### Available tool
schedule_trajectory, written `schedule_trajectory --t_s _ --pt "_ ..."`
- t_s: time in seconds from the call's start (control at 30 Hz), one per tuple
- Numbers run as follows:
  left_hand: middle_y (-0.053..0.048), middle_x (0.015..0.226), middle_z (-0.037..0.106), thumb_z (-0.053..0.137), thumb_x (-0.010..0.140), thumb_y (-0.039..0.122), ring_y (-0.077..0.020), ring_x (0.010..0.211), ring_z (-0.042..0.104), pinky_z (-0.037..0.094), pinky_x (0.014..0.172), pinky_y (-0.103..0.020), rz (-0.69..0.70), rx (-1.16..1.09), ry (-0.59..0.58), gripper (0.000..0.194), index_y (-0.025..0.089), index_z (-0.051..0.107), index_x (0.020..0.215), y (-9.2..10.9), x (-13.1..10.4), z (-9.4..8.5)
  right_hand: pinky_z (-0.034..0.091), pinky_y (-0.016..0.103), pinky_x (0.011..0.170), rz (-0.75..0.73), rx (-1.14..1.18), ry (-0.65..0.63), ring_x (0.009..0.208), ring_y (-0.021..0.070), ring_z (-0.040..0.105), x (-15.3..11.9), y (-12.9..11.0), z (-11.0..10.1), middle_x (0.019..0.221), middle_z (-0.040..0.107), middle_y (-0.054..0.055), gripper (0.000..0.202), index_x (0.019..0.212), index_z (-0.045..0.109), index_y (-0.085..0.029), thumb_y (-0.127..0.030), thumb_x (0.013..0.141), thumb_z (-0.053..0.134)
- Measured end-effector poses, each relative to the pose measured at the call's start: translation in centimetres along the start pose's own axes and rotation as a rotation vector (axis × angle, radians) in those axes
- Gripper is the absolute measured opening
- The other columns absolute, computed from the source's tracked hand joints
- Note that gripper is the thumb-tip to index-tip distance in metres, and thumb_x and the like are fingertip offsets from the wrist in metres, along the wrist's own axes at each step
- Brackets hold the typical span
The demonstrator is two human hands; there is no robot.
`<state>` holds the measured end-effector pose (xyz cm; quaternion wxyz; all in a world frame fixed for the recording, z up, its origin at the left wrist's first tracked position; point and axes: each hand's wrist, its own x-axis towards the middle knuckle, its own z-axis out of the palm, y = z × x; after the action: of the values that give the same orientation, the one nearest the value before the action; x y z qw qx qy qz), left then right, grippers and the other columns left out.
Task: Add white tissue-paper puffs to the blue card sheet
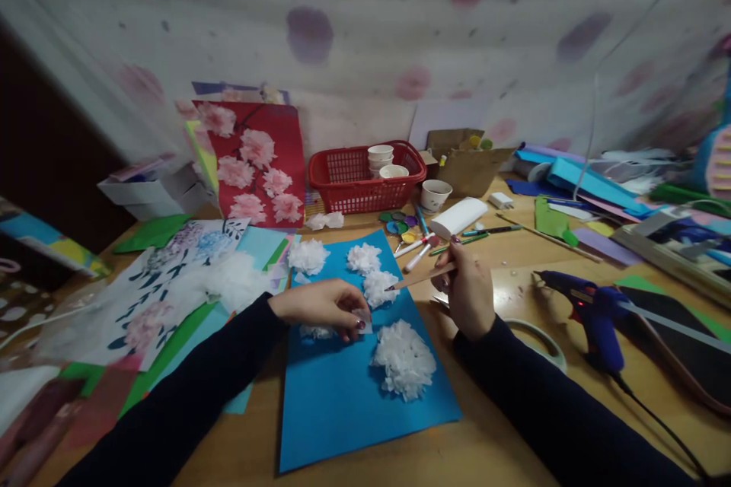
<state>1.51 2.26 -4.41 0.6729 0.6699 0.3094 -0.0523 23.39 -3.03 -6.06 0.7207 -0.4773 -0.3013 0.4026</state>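
On the table lies a blue sheet of card [336,418] bearing several fluffy white tissue-paper flowers; the largest flower [404,360] sits at its right side. Over the card's middle, my left hand [325,306] pinches a small piece of white tissue paper [363,319] between thumb and fingers. My right hand [471,289], at the card's right edge, is closed round a pale wooden pencil [426,276]. Its dark tip points left, at a white flower [380,288] in the upper part of the card. Another flower [316,332] is partly hidden under my left hand.
A blue glue gun [594,312] with a red light and a tape roll [542,338] lie right. Behind are paint pots [400,224], a paper cup [436,195] and a red basket [365,190] holding cups. A red flower picture [288,160] stands back left, above loose papers.
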Motion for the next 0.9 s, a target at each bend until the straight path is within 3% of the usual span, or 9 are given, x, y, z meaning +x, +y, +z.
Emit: schedule_trajectory --t_s 0.1,0.23,0.4,0.63,0.9 --pt "0.000 0.073 0.061 0.060 0.078 0.023 -0.0112 0.059 0.062 0.051 0.065 -0.027 -0.016 0.051 0.043 0.013 0.014 0.059 0.086 0.1 0.0 0.1 0.021 0.018 0.029 -0.046 -0.068 -0.028 0.026 0.0053 0.030 -0.6 -0.2 0.1 0.030 0.036 -0.006 0.043 0.049 0.053 -0.017 -0.045 0.081 0.052" --pt "-0.001 0.074 0.063 0.050 0.085 0.024 -0.0131 0.061 0.064 0.050 0.059 -0.026 0.080 0.125 0.127 0.008 0.016 0.049 0.089 0.2 0.3 0.7 0.023 0.018 0.030 -0.145 -0.181 -0.065 0.027 0.0056 0.032 -1.9 -0.6 0.3 0.029 0.037 -0.005 0.046 0.046 0.053 -0.017 -0.045 0.081 0.053" --pt "-0.003 0.080 0.064 0.052 0.085 0.023 -0.0104 0.062 0.061 0.044 0.054 -0.020 0.209 0.165 0.192 0.009 0.015 0.051 0.089 0.9 0.4 0.8 0.027 0.019 0.031 -0.277 -0.277 0.057 0.028 0.0065 0.036 -2.7 -0.6 0.3 0.030 0.038 -0.005 0.048 0.044 0.051 -0.018 -0.044 0.085 0.050" --pt "-0.003 0.075 0.065 0.062 0.077 0.021 -0.0101 0.063 0.058 0.047 0.062 -0.024 0.299 -0.026 0.297 0.011 0.012 0.061 0.082 1.2 0.7 1.2 0.026 0.018 0.030 -0.200 -0.243 -0.073 0.026 0.0058 0.034 -2.8 -0.8 0.9 0.029 0.038 -0.005 0.052 0.043 0.049 -0.017 -0.049 0.085 0.047" --pt "-0.007 0.079 0.070 0.070 0.074 0.037 -0.0155 0.072 0.066 0.051 0.071 -0.031 0.251 -0.224 0.257 0.029 0.011 0.064 0.086 0.6 1.2 1.8 0.024 0.018 0.028 -0.135 -0.120 0.003 0.026 0.0061 0.032 -2.3 -0.4 0.5 0.028 0.037 -0.006 0.048 0.047 0.051 -0.018 -0.051 0.081 0.053"
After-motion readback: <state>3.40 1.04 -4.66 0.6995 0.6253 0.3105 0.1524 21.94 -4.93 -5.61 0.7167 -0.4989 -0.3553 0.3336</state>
